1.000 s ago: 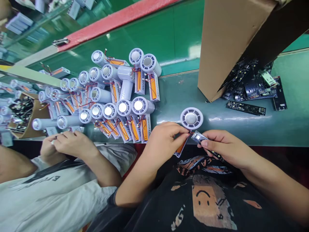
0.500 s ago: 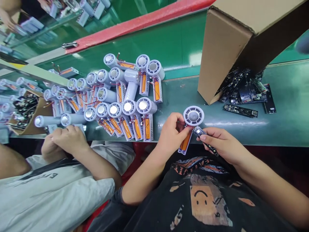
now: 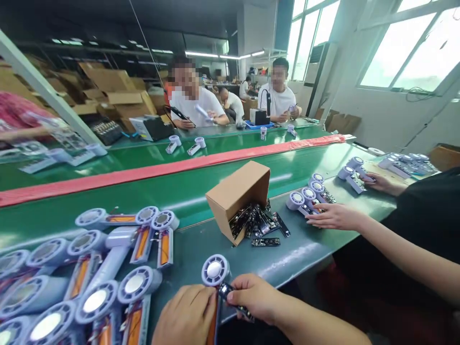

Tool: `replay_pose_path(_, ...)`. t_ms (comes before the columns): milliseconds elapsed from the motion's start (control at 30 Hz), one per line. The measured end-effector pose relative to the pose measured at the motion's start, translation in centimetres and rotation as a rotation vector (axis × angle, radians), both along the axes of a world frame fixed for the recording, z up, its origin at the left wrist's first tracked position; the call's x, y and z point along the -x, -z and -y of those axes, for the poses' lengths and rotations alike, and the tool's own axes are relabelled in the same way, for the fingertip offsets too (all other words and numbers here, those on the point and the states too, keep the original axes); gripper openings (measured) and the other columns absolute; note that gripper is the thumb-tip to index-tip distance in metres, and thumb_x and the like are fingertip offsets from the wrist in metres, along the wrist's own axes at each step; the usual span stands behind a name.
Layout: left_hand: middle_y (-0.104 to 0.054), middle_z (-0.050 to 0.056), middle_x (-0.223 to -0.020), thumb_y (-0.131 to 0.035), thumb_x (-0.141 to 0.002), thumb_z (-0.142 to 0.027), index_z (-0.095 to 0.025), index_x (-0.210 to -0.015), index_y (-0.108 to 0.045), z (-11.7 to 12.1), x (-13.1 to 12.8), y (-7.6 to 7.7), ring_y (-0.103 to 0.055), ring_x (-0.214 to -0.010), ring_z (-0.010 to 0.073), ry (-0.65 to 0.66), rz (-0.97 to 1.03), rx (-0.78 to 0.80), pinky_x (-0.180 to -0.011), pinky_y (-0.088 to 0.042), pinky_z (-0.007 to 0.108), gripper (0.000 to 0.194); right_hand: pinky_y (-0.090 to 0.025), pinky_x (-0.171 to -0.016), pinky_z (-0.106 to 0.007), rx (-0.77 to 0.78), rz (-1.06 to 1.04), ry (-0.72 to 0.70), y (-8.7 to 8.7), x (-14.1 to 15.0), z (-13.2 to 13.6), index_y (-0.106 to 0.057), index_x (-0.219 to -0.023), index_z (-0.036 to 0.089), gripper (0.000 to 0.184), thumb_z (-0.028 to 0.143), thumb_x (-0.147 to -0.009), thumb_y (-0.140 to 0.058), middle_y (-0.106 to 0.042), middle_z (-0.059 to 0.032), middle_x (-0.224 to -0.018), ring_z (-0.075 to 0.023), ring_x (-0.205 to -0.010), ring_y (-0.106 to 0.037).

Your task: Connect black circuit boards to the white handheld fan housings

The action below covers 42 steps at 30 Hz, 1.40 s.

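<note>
My left hand [image 3: 187, 314] is closed around the handle of a white handheld fan body [image 3: 214, 270], which stands at the table's near edge with its round grille up. My right hand [image 3: 253, 296] pinches a small black circuit board [image 3: 233, 301] against that handle. An orange battery strip [image 3: 212, 330] shows between my hands. Part of the handle is hidden by my fingers.
Several more fan bodies [image 3: 89, 273] lie at the left. A tipped cardboard box [image 3: 237, 194] spills black circuit boards [image 3: 260, 225]. A co-worker's hand [image 3: 332, 216] rests by fans at the right. Beyond runs a green conveyor belt [image 3: 187, 184] with a red strip; people sit opposite.
My head has lifted, so the view now takes in the belt and the room instead of looking straight down. Both hands stay together on the fan and board.
</note>
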<state>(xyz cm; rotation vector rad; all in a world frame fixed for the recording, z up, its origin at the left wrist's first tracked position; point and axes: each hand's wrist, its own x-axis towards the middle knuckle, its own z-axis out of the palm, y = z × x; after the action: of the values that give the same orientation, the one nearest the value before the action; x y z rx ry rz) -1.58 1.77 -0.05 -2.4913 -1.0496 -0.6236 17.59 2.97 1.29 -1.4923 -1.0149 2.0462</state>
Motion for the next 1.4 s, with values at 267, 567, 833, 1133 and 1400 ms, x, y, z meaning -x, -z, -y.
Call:
replay_pose_path(267,-0.074,0.001,-0.090,-0.042,-0.099,-0.014,-0.021,-0.099,-0.071,0.5,0.1,1.3,-0.065,-0.082,0.0165,-0.115,0.050,0.027,-0.074,-0.045,0.029,0.030,-0.027,-0.041,-0.020,-0.068,-0.063,0.009,1.0,0.0,0.2,-0.055,-0.071,0.018,0.010,0.025,-0.078,-0.059,-0.046,0.0087,-0.044,-0.0062,-0.037,-0.038)
replay_pose_path(567,-0.075,0.003,-0.107,-0.046,-0.088,-0.002,-0.022,-0.108,-0.074,2.8,-2.1,1.1,-0.060,-0.103,0.0234,-0.314,0.040,0.005,-0.089,-0.039,0.037,0.040,-0.027,-0.040,-0.020,-0.113,-0.052,0.012,1.5,0.0,0.2,-0.054,-0.071,0.018,0.012,0.024,-0.080,-0.059,-0.046,0.0091,-0.043,-0.0057,-0.035,-0.037)
replay_pose_path(833,-0.070,0.004,-0.094,-0.054,-0.086,-0.004,-0.022,-0.100,-0.074,2.1,-3.2,-0.2,-0.058,-0.091,0.0219,-0.393,-0.022,0.117,-0.082,-0.039,0.037,0.030,-0.026,-0.038,-0.019,-0.096,-0.001,0.000,1.1,0.2,-0.2,-0.054,-0.078,0.018,0.016,0.024,-0.093,-0.052,-0.045,0.0098,-0.045,-0.0061,-0.035,-0.035)
replay_pose_path(1133,-0.069,0.008,-0.109,-0.041,-0.091,-0.004,-0.018,-0.130,-0.061,2.9,-1.0,1.6,-0.063,-0.093,0.0197,-0.266,-0.007,0.233,-0.081,-0.050,0.034,0.046,-0.045,-0.048,-0.018,-0.101,0.017,0.009,1.0,-0.1,-0.2,-0.061,-0.097,0.013,0.026,0.039,-0.097,-0.057,-0.059,0.0033,-0.076,-0.0051,-0.054,-0.050)
replay_pose_path(1400,-0.066,0.009,-0.111,-0.046,-0.096,-0.015,-0.020,-0.125,-0.063,2.3,-2.6,-1.5,-0.061,-0.099,0.0242,-0.409,-0.051,0.476,-0.082,-0.051,0.039,0.034,-0.022,-0.038,-0.018,-0.146,-0.043,-0.008,0.7,-0.1,0.1,-0.054,-0.083,0.018,0.022,0.038,-0.088,-0.059,-0.043,0.0095,-0.047,-0.0051,-0.038,-0.032)
